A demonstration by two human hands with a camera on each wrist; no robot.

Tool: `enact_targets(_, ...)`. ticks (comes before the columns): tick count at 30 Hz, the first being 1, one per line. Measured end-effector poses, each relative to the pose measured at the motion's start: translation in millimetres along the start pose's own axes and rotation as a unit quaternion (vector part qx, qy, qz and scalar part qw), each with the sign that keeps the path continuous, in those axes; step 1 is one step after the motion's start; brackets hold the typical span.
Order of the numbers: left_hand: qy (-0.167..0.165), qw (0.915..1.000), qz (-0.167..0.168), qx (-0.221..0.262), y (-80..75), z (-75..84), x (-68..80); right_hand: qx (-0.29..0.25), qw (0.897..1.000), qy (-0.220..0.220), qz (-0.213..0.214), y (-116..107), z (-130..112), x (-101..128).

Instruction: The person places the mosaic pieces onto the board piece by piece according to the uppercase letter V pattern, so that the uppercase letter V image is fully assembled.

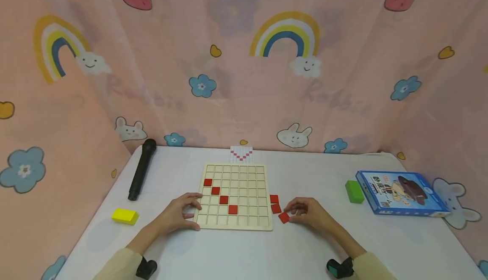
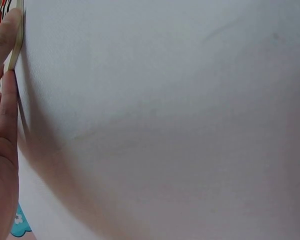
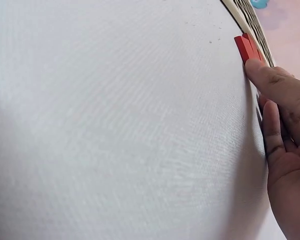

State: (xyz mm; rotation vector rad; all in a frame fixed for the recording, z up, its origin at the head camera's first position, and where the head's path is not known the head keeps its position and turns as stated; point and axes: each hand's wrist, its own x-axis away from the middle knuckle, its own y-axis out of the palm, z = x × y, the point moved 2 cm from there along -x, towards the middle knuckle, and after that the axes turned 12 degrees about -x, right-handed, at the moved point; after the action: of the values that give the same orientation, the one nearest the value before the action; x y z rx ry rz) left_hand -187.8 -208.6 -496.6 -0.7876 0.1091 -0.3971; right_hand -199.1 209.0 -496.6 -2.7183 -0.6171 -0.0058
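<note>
**A:** What's hidden on your side?

**B:** Wrist views are mostly bare white table [image 1: 236, 250]. In the left wrist view my left hand [image 1: 181, 213] shows as a strip of fingers [image 2: 5, 115] at the frame edge, and the wooden grid board [image 1: 235, 196] is a sliver. In the right wrist view the board is cut off at the top corner.

**A:** Grip?

**B:** Left hand holds the board's near-left corner, fingers curled over the edge, thumb along the front. Right hand [image 1: 306, 213] has fingers curled, tips on the nearest red tile [image 1: 284, 217]. Cannot tell whether it's pinched or just touched.

**A:** Tiles?

**B:** Four red tiles [image 1: 220, 195] run diagonally across the board's cells. Three loose ones lie just off its right edge; two spare tiles [image 1: 275, 203] sit beyond the one I'm touching.

**A:** Room to move?

**B:** Open cloth near me and right of the tiles. Green block [image 1: 354, 191] and blue box [image 1: 402, 193] well right; yellow block [image 1: 125, 216] and black microphone [image 1: 142, 169] left; pattern card [image 1: 241, 153] behind the board.
</note>
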Motion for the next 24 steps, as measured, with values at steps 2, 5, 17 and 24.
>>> enact_targets(2, 0.001, 1.0, -0.002, 0.001, 0.1, 0.6, -0.5, 0.003, 1.0, 0.001, 0.006, -0.3, 0.7, 1.1)
enact_targets(5, -0.001, 1.0, -0.001, 0.003, 0.2, 1.0, -0.5, -0.014, 1.0, 0.0, 0.015, -0.4, 1.1, 4.0)
enact_targets(17, -0.005, 1.0, 0.004, 0.001, 0.5, 2.3, 0.9, -0.125, 0.99, -0.019, 0.066, 1.4, 1.9, 12.8)
enact_targets(24, 0.006, 1.0, 0.007, -0.001, -0.1, 2.8, 0.9, -0.142, 0.985, 0.003, 0.098, 3.5, 0.7, 11.2)
